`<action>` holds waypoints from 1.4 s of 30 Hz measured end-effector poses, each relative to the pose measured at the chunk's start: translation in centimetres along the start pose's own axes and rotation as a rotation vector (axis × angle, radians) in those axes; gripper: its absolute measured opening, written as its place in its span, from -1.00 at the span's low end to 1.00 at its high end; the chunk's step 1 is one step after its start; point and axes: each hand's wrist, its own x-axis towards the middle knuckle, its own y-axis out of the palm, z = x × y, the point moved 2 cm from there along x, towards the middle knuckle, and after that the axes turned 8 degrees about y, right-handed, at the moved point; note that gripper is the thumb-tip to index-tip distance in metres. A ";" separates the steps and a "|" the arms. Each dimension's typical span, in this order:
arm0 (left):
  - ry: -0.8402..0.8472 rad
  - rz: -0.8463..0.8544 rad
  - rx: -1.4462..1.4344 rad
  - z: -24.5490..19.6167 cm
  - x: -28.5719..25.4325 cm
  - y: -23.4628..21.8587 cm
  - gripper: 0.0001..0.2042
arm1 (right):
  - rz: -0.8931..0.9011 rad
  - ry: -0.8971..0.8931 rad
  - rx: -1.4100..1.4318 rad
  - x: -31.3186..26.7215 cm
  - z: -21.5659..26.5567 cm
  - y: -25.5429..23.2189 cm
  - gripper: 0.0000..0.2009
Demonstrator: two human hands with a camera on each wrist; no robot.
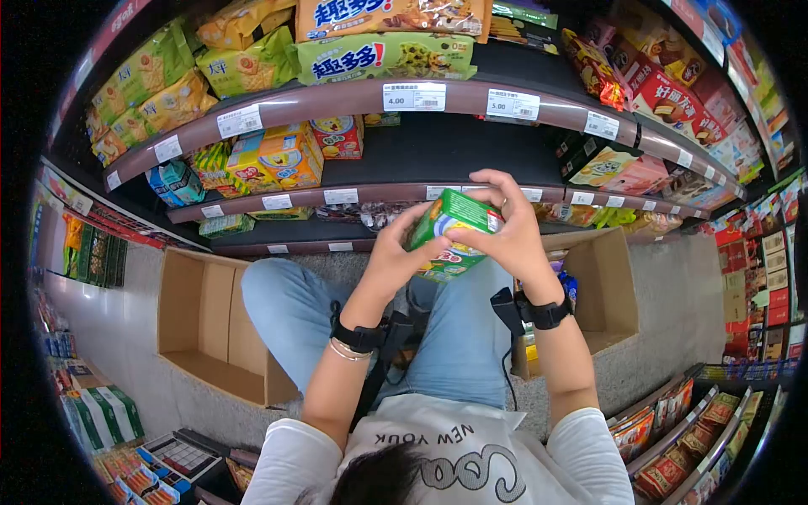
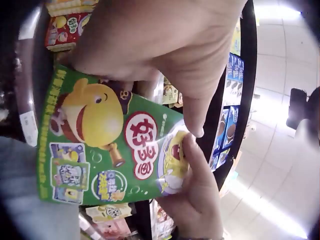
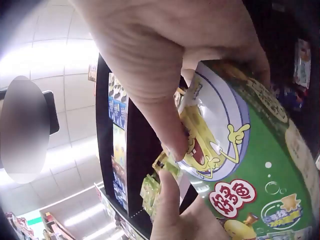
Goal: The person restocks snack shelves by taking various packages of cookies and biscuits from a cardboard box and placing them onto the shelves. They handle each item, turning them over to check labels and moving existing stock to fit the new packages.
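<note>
A green snack box [image 1: 459, 220] is held up in front of the lower shelf, over the knees. Its printed face shows a yellow cartoon fish [image 2: 95, 110] and a red-edged logo; a cartoon sponge figure [image 3: 202, 142] is near one end. My left hand [image 1: 400, 252] grips the box at its left side, thumb across the near face. On the other side, my right hand [image 1: 515, 240] holds it with the thumb likewise on that face. Both thumb tips come close together there. The fingers behind the box are partly hidden.
An open cardboard box [image 1: 198, 295] stands on the floor by the left knee. Another cardboard box [image 1: 602, 286], with packets inside, is at the right. Ahead, a curved shelf edge [image 1: 337, 97] carries price tags below bagged biscuits. Yellow snack boxes [image 1: 273, 160] stand on the shelf beneath.
</note>
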 end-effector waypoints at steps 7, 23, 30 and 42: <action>-0.059 -0.358 -0.494 -1.1 -0.9 -2.8 -0.65 | 0.029 0.117 0.383 1.1 -2.9 3.2 -0.51; 0.053 -0.188 -0.226 -3.3 -2.0 -2.3 -0.53 | -0.026 0.206 0.308 1.7 -4.2 6.1 -0.63; -0.059 -0.253 -0.257 -3.1 -2.0 -2.7 -0.52 | 0.111 0.015 0.118 1.3 -3.4 7.0 -0.12; -0.045 -0.252 -0.276 -3.3 -1.9 -3.0 -0.51 | 0.303 0.230 0.429 0.5 -1.6 6.9 -0.08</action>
